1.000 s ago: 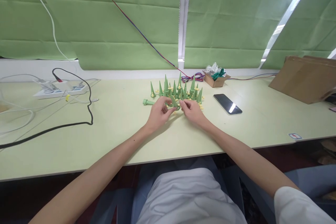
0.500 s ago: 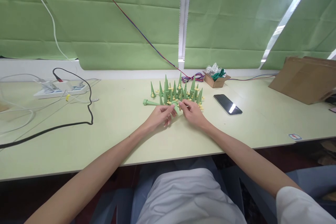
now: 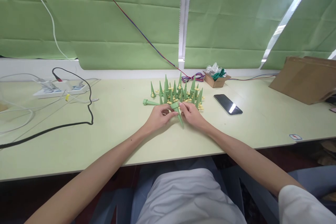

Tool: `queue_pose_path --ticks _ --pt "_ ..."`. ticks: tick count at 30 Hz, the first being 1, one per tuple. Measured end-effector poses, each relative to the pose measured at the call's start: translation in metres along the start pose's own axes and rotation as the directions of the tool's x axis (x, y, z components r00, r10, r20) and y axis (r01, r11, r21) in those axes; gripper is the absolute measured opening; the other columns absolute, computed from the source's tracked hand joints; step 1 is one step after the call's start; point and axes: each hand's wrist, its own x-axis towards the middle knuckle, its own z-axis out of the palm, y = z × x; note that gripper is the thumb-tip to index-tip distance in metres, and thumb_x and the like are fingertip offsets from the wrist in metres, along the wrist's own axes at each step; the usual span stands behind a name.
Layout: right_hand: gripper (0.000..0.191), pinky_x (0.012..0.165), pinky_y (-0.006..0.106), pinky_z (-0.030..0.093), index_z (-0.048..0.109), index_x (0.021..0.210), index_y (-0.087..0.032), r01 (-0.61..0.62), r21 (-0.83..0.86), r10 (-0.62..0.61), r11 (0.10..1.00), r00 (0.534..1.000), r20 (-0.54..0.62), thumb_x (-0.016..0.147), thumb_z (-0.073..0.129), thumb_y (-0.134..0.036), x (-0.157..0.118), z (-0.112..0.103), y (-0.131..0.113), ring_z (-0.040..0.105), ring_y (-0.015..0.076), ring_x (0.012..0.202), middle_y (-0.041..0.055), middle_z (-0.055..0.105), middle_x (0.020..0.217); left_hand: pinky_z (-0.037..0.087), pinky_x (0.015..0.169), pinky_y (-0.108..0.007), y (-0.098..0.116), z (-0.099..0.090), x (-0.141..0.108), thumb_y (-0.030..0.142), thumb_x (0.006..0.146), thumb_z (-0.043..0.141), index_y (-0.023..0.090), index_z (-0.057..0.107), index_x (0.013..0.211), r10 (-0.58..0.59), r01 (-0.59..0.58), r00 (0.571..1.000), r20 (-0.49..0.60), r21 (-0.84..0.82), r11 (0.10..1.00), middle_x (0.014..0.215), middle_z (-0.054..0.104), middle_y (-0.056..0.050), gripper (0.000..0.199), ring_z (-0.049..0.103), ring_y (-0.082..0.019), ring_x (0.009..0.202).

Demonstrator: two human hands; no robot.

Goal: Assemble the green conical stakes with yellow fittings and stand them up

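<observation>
A green plastic watering spike [image 3: 180, 118] is held between both hands, its wide collar up and its tip slanting down toward me. My left hand [image 3: 159, 117] has thumb and fingers closed round it from the left. My right hand [image 3: 193, 115] pinches near the collar from the right; whether a small part sits in those fingertips is hidden. Right behind the hands stand several similar green spikes [image 3: 166, 87] in a cluster, points up, with yellow valves [image 3: 201, 106] on them. One loose spike [image 3: 149, 102] lies on its side left of the cluster.
A black phone [image 3: 227, 104] lies to the right. Behind it stands a small cardboard box [image 3: 215, 81] with plastic and green material. Red-blue wire [image 3: 194, 77] is coiled near the wall. A power strip [image 3: 61, 90] with cables sits left; large cardboard [image 3: 301, 79] leans far right.
The spike in my hands has turned, so its tip now points farther down toward me. My left fingers have shifted up round it. The right hand has barely moved.
</observation>
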Motion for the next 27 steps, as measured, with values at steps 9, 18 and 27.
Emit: queue_pose_path --ticks 9,18,27 --pt "0.052 0.044 0.028 0.029 0.031 0.065 -0.024 -0.089 0.189 0.082 0.978 0.996 0.042 0.093 0.041 -0.067 0.0010 0.0045 0.0072 0.035 0.0114 0.042 -0.0057 0.032 0.050 0.036 0.045 -0.024 -0.0026 0.0026 -0.0018 0.044 0.085 0.065 0.017 0.059 0.071 -0.002 0.002 1.000 -0.006 0.016 1.000 0.044 0.050 0.004 0.031 0.044 -0.010 0.040" --pt "0.050 0.046 0.028 0.030 0.033 0.066 -0.024 -0.040 0.132 0.042 0.990 0.999 -0.014 0.096 0.038 -0.064 0.0011 0.0064 0.0065 0.034 0.0117 0.045 -0.0050 0.033 0.052 0.037 0.039 -0.023 -0.0016 0.0050 0.0004 0.048 0.085 0.067 0.018 0.054 0.069 -0.087 0.100 0.994 0.066 -0.238 0.966 0.049 0.052 0.004 0.036 0.048 -0.009 0.039" --pt "0.049 0.050 0.028 0.032 0.034 0.065 -0.023 -0.002 0.067 0.007 0.998 0.997 -0.076 0.097 0.039 -0.060 -0.0006 0.0071 0.0059 0.038 0.0130 0.051 -0.0034 0.035 0.054 0.031 0.039 -0.021 -0.0016 0.0057 0.0019 0.051 0.079 0.074 0.016 0.059 0.069 -0.160 0.206 0.976 0.147 -0.387 0.899 0.044 0.048 0.004 0.039 0.039 -0.006 0.037"
